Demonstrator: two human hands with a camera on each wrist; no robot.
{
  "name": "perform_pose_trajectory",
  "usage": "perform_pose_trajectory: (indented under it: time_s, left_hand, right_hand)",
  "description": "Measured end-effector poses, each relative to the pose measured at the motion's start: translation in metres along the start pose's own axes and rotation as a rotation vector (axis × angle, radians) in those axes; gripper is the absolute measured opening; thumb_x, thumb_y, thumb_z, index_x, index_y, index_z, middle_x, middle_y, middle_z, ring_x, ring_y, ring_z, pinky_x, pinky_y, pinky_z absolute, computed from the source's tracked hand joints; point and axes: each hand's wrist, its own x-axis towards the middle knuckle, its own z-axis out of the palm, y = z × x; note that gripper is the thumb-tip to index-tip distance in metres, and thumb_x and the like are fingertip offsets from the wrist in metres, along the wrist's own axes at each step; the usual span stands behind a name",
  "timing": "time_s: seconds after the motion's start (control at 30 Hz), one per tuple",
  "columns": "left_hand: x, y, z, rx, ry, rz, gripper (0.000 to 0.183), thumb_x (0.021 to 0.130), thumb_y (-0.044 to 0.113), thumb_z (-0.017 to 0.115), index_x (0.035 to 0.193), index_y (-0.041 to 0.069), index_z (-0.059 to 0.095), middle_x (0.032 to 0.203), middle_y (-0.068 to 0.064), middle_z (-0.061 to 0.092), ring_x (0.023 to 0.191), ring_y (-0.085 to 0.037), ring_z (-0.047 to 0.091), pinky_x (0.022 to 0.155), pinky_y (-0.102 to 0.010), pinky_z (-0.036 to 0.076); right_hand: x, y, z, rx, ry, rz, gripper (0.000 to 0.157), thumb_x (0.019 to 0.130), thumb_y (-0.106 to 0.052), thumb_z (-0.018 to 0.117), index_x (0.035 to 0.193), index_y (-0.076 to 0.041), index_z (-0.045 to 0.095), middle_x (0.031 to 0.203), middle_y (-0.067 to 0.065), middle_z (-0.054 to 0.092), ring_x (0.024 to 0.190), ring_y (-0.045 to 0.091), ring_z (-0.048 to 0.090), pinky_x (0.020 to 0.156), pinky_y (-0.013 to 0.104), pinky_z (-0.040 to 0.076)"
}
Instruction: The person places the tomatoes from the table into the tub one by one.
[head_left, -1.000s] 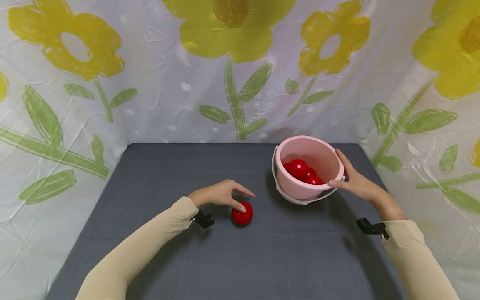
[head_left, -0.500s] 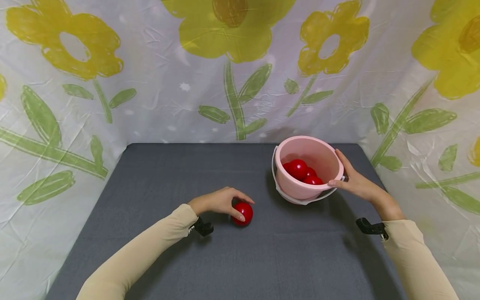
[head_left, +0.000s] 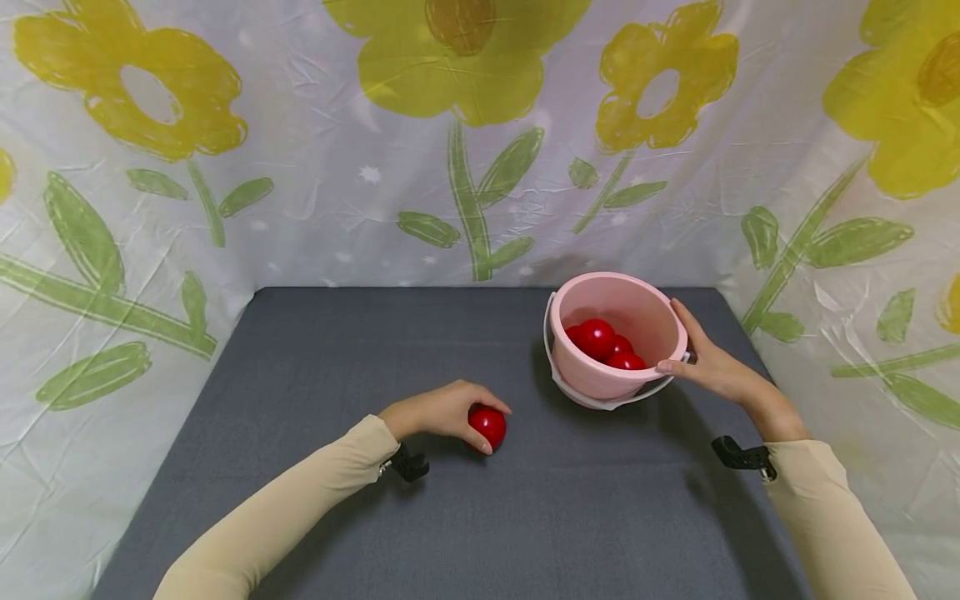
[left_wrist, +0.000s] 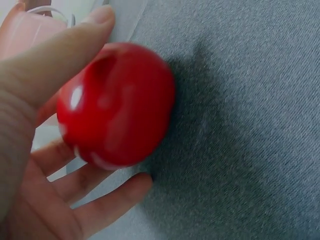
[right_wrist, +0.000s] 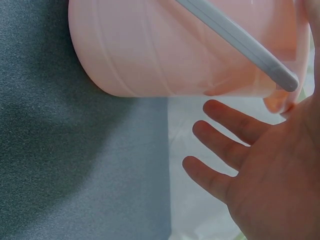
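In the head view my left hand (head_left: 446, 412) grips a glossy red apple (head_left: 491, 426) near the middle of the table, thumb on the near side and fingers round the far side. The left wrist view shows the apple (left_wrist: 120, 107) between thumb and fingers, close above the grey cloth or on it; I cannot tell which. To the right, a pink bucket (head_left: 592, 379) stands on the table with several red apples (head_left: 597, 338) inside. My right hand (head_left: 716, 369) holds its rim at the right side. Three fingers of that hand (right_wrist: 270, 170) stretch out below the bucket in the right wrist view.
Dark grey cloth covers the table (head_left: 360, 333). A white handle (head_left: 552, 354) hangs down round the bucket's outside. Pale hangings (head_left: 322, 200) with printed yellow flowers enclose the back and both sides.
My left hand has come down over the apple, and its thumb and fingers have closed round it. My right hand and the bucket have stayed in place.
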Motion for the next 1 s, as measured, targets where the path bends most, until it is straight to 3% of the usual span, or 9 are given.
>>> perform_pose_trajectory:
  time_s: [0.2,0.5,0.77,1.0]
  left_hand:
    - [0.0,-0.001,0.006,0.043,0.035,0.024,0.055,0.078,0.035,0.084,0.128,0.019,0.067,0.124,0.001,0.068,0.113,-0.015,0.062,0.091,-0.025,0.054]
    - [0.0,0.004,0.01,0.094,0.088,0.02,0.05,0.079,0.033,0.083,0.124,0.018,0.069,0.121,0.0,0.069,0.111,-0.017,0.063,0.09,-0.028,0.055]
    - [0.003,0.008,0.005,0.122,0.121,-0.01,0.046,0.081,0.033,0.08,0.122,0.016,0.069,0.121,-0.001,0.07,0.11,-0.018,0.065,0.09,-0.032,0.056]
    - [0.011,0.017,-0.024,0.101,0.153,-0.015,0.045,0.083,0.036,0.078,0.124,0.019,0.068,0.122,0.002,0.07,0.108,-0.017,0.065,0.089,-0.032,0.057]
  right_hand:
    - [0.0,0.0,0.0,-0.003,0.001,-0.003,0.107,0.09,-0.025,0.067,0.158,-0.017,-0.015,0.164,0.021,0.003,0.136,0.041,0.028,0.09,0.022,0.043]
    - [0.001,0.0,0.0,-0.002,0.002,-0.001,0.107,0.09,-0.026,0.067,0.158,-0.016,-0.015,0.164,0.02,0.002,0.136,0.041,0.028,0.087,0.013,0.042]
    - [0.001,0.0,0.0,-0.007,-0.002,0.006,0.107,0.09,-0.027,0.067,0.158,-0.018,-0.016,0.165,0.019,0.002,0.137,0.041,0.027,0.097,0.038,0.045]
    - [0.0,0.001,0.001,-0.003,0.002,0.0,0.107,0.09,-0.025,0.066,0.158,-0.018,-0.016,0.165,0.02,0.0,0.137,0.042,0.026,0.101,0.054,0.044]
